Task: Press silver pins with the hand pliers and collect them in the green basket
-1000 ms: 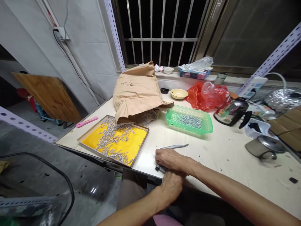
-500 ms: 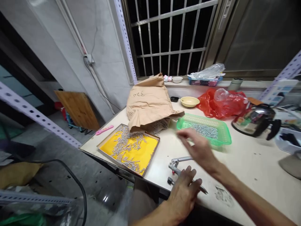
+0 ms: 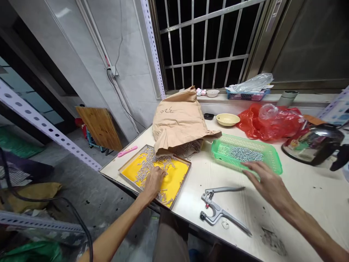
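Note:
My left hand [image 3: 155,181] reaches into the shallow cardboard tray [image 3: 181,181] with a yellow lining. Its fingers are curled together among the small silver metal pins [image 3: 145,164]; what sits between the fingertips is hidden. By the near side of the green plastic basket [image 3: 277,164] hovers my right hand [image 3: 268,182], thumb and fingers apart, holding nothing I can see. More small metal pins [image 3: 245,154] lie inside that basket. Between my hands a pair of grey hand pliers [image 3: 218,211], with a C-shaped jaw and spread handles, rests on the table.
Behind the tray slumps a brown paper sack [image 3: 180,120], its mouth towards the tray. A yellow bowl [image 3: 228,119], a red plastic bag [image 3: 259,122] and a glass kettle [image 3: 313,143] stand at the back. A pink-handled tool [image 3: 127,151] lies near the left edge.
My left hand has let go of the pliers and moved left into the tray of pins. My right hand has shifted right, beside the green basket. The whole view has swung slightly.

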The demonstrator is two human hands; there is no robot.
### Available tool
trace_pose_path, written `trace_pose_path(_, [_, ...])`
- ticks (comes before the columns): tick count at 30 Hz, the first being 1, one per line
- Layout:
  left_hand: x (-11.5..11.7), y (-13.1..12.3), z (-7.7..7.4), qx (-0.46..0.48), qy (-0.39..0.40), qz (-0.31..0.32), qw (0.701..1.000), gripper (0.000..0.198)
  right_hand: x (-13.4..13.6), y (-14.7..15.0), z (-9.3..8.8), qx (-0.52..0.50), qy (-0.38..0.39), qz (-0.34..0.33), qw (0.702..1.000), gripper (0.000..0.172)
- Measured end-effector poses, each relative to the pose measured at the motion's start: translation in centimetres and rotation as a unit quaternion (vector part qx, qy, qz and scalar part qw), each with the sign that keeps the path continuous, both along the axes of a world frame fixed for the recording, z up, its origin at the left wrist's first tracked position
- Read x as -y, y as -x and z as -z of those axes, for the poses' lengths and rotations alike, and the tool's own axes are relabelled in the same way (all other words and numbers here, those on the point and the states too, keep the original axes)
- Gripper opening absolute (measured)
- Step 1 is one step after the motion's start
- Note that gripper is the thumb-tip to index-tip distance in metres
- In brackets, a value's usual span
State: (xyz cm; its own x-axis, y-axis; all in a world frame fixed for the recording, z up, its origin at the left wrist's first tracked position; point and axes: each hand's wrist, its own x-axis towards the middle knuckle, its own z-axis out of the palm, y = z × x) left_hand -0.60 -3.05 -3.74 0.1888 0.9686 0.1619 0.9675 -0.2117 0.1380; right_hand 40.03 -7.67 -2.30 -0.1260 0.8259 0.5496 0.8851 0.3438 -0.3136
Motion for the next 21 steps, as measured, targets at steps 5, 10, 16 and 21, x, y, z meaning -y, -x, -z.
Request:
trace_pose_path(5, [-0.5, -0.3, -0.1, -0.054, 0.017, 0.007, 0.998, 0.027, 6.5, 3.3, 2.8, -0.001, 0.089, -0.079, 0.993, 0.027])
trace_pose_path(10, [-0.8, -0.7, -0.4, -0.093, 0.052, 0.005, 0.994, 0.028, 9.4, 5.3, 4.2, 0.019, 0.133, -0.118, 0.984, 0.023])
trace_pose_path(16, [-1.2, -0.9, -1.4, -0.099, 0.060, 0.031, 0.993, 0.023, 8.9, 7.4, 5.4, 0.077, 0.128, -0.086, 0.985, 0.022])
trace_pose_path(21, [0.4, -2.6, -3.1, 0.030, 0.085, 0.024, 0.996, 0.019, 9.0, 7.1, 4.5, 0.107, 0.156, -0.041, 0.981, 0.022])
